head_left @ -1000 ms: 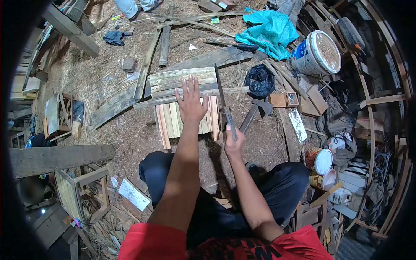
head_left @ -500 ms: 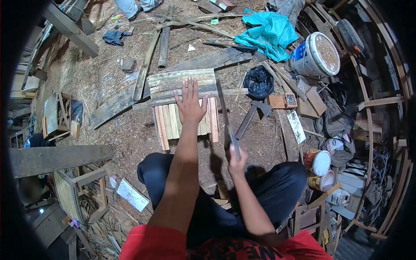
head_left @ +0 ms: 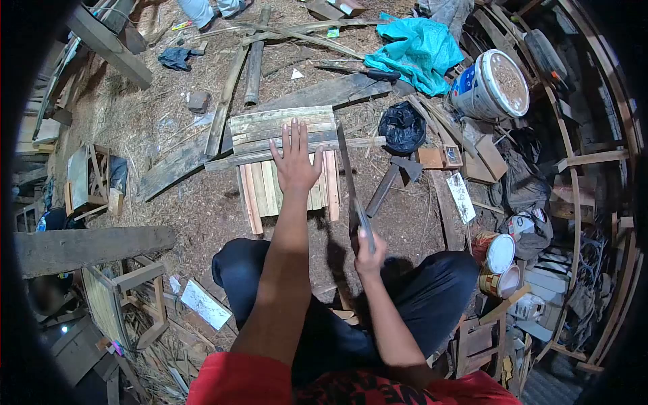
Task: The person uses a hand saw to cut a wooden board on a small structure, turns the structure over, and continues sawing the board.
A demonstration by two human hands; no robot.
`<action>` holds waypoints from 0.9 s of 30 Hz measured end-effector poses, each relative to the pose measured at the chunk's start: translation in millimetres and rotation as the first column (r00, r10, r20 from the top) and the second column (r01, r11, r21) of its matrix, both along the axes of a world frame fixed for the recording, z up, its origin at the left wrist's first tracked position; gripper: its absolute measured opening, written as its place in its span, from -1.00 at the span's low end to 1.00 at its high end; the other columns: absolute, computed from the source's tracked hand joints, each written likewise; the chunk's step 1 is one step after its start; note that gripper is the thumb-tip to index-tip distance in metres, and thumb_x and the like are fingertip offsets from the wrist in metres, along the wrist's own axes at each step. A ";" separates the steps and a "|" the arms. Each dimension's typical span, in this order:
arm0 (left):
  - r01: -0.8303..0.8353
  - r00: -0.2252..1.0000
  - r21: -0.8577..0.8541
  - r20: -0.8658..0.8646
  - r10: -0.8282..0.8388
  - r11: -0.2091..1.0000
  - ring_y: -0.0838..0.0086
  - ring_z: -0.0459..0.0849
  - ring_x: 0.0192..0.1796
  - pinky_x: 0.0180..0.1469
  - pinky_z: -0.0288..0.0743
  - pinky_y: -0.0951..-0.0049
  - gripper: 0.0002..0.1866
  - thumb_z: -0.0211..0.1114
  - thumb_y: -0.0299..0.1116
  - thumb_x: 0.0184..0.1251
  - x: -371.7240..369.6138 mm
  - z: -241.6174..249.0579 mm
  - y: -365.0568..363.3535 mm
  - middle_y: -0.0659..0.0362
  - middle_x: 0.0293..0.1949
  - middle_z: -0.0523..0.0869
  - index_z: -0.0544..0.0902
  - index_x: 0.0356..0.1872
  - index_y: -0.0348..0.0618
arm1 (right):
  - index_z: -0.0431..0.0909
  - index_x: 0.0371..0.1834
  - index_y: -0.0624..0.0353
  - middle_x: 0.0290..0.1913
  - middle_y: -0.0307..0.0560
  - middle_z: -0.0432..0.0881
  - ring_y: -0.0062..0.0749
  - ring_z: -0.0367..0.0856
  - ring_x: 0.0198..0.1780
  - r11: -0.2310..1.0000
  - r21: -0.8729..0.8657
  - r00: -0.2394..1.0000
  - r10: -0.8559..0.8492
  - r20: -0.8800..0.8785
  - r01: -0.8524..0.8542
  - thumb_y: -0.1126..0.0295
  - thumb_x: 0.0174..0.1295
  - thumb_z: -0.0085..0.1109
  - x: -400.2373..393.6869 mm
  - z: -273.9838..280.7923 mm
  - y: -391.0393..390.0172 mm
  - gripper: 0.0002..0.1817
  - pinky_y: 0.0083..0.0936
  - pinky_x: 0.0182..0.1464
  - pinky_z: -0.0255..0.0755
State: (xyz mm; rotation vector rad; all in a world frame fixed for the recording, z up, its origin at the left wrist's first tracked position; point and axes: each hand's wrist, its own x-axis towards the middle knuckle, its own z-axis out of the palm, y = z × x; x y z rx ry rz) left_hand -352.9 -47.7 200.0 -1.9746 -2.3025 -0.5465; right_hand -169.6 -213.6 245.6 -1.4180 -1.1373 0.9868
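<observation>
My left hand (head_left: pixel 295 162) lies flat with its fingers spread on the slats of a small wooden piece (head_left: pixel 253 128), which has more slats and two legs toward me. In my right hand (head_left: pixel 370 253) is the handle of a long saw (head_left: pixel 349 165). Its blade points away from me and stands along the right edge of the slatted piece. A thin strip (head_left: pixel 364 142) sticks out to the right beyond the blade.
A hatchet (head_left: pixel 395 179) and a black bag (head_left: pixel 402 127) lie right of the saw. Farther off are a turquoise sack (head_left: pixel 422 54) and a white bucket (head_left: pixel 496 84). A long board (head_left: pixel 169 172) runs beneath the slatted piece. A person's legs (head_left: pixel 206 10) show at the top.
My right hand and the saw have shifted very slightly toward me. My left hand stays pressed on the slats.
</observation>
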 end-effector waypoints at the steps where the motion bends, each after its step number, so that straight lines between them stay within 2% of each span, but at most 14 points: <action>1: 0.002 1.000 0.012 -0.003 -0.002 1.000 0.21 -0.03 0.66 0.60 -0.36 -0.18 -0.21 0.03 0.11 0.46 -1.2 1.0 1.5 0.16 0.64 0.04 0.10 0.61 -0.02 | 0.37 -0.60 0.20 -0.62 -0.37 0.24 -0.66 0.22 -0.50 1.000 -0.021 0.999 -0.003 0.041 0.004 0.21 0.43 0.16 -6.1 -6.9 16.9 -0.56 -0.45 -0.48 0.11; 3: -0.002 1.000 0.023 -0.002 0.002 1.000 0.21 -0.03 0.66 0.60 -0.37 -0.17 -0.20 0.03 0.12 0.46 0.3 -2.1 -0.5 0.17 0.64 0.04 0.10 0.61 -0.02 | 0.37 -0.60 0.20 -0.61 -0.38 0.23 -0.68 0.21 -0.49 0.997 -0.074 0.992 0.004 0.129 0.005 0.23 0.42 0.14 -11.6 -24.3 51.5 -0.57 -0.46 -0.49 0.09; 6: -0.004 1.000 0.038 -0.009 0.004 0.999 0.21 -0.03 0.65 0.60 -0.37 -0.17 -0.20 0.03 0.12 0.46 -0.4 -4.4 -1.2 0.18 0.64 0.03 0.09 0.61 -0.01 | 0.35 -0.62 0.19 -0.62 -0.39 0.25 -0.67 0.22 -0.50 0.994 -0.107 0.999 0.036 -0.030 -0.039 0.22 0.42 0.15 -4.0 -20.6 38.9 -0.56 -0.45 -0.49 0.09; 9: -0.005 1.000 0.008 0.000 0.005 1.000 0.21 -0.02 0.65 0.60 -0.37 -0.17 -0.19 0.03 0.13 0.46 -0.4 -2.2 -0.4 0.18 0.64 0.03 0.07 0.61 0.01 | 0.31 -0.63 0.17 -0.64 -0.40 0.25 -0.68 0.23 -0.51 0.997 0.074 0.991 -0.001 0.135 -0.009 0.20 0.43 0.16 8.5 -3.0 -12.5 -0.53 -0.46 -0.49 0.08; 12: -0.024 0.998 -0.024 -0.055 0.022 0.999 0.30 -0.08 0.66 0.60 -0.32 -0.17 -0.20 -0.06 0.17 0.48 0.5 -2.7 1.8 0.22 0.66 -0.03 0.03 0.63 0.04 | 0.32 -0.64 0.17 -0.64 -0.39 0.26 -0.67 0.24 -0.52 1.000 0.003 0.999 -0.011 0.043 0.011 0.20 0.43 0.16 3.6 -8.9 1.3 -0.53 -0.45 -0.49 0.10; 15: -0.005 1.000 0.019 -0.006 0.005 1.000 0.23 -0.02 0.65 0.60 -0.34 -0.18 -0.18 0.06 0.10 0.45 1.6 -2.1 1.0 0.19 0.64 0.02 0.05 0.62 0.02 | 0.35 -0.65 0.17 -0.63 -0.41 0.29 -0.68 0.25 -0.52 1.000 -0.012 0.999 -0.028 0.029 0.028 0.22 0.42 0.14 -15.1 -17.8 51.8 -0.54 -0.46 -0.49 0.09; 18: 0.006 1.000 0.040 0.009 -0.007 0.999 0.24 -0.04 0.66 0.60 -0.32 -0.18 -0.18 0.07 0.09 0.45 0.0 -1.6 0.9 0.19 0.64 0.03 0.05 0.62 0.03 | 0.35 -0.65 0.17 -0.62 -0.42 0.28 -0.67 0.23 -0.52 0.998 -0.063 0.998 0.017 -0.062 -0.021 0.22 0.42 0.13 -7.3 -0.2 40.7 -0.54 -0.45 -0.49 0.09; 21: -0.012 0.999 0.010 -0.042 0.012 1.000 0.28 -0.05 0.66 0.60 -0.33 -0.17 -0.17 0.01 0.15 0.45 -3.4 -3.8 -2.1 0.21 0.65 0.00 0.03 0.63 0.03 | 0.34 -0.64 0.16 -0.61 -0.45 0.25 -0.67 0.20 -0.52 0.996 -0.073 0.999 0.046 -0.012 -0.047 0.21 0.44 0.14 12.3 -10.7 -14.2 -0.54 -0.45 -0.49 0.07; 24: -0.008 1.000 0.016 -0.017 0.008 1.000 0.25 -0.04 0.66 0.60 -0.33 -0.18 -0.18 0.03 0.13 0.46 1.4 -3.7 -1.0 0.20 0.65 0.02 0.04 0.62 0.03 | 0.35 -0.61 0.16 -0.60 -0.44 0.23 -0.67 0.20 -0.51 0.996 -0.079 0.998 0.042 -0.039 -0.045 0.21 0.44 0.14 7.6 -26.8 -1.8 -0.56 -0.45 -0.49 0.07; 25: -0.003 1.000 0.030 0.003 0.003 1.000 0.23 -0.04 0.66 0.60 -0.32 -0.18 -0.19 0.05 0.10 0.46 0.6 -2.0 0.7 0.19 0.64 0.04 0.05 0.62 0.03 | 0.35 -0.60 0.15 -0.60 -0.42 0.23 -0.67 0.21 -0.49 0.998 -0.056 0.999 0.019 0.026 -0.017 0.20 0.44 0.14 -1.0 -29.3 18.7 -0.57 -0.46 -0.48 0.07; 27: -0.004 1.000 0.036 -0.004 0.004 0.999 0.23 -0.04 0.66 0.60 -0.33 -0.18 -0.19 0.04 0.11 0.46 0.1 -2.0 1.1 0.19 0.64 0.04 0.05 0.62 0.03 | 0.35 -0.58 0.16 -0.60 -0.39 0.22 -0.67 0.22 -0.48 0.997 -0.067 1.000 0.024 -0.013 -0.025 0.21 0.43 0.15 -12.7 -21.5 57.4 -0.58 -0.45 -0.48 0.08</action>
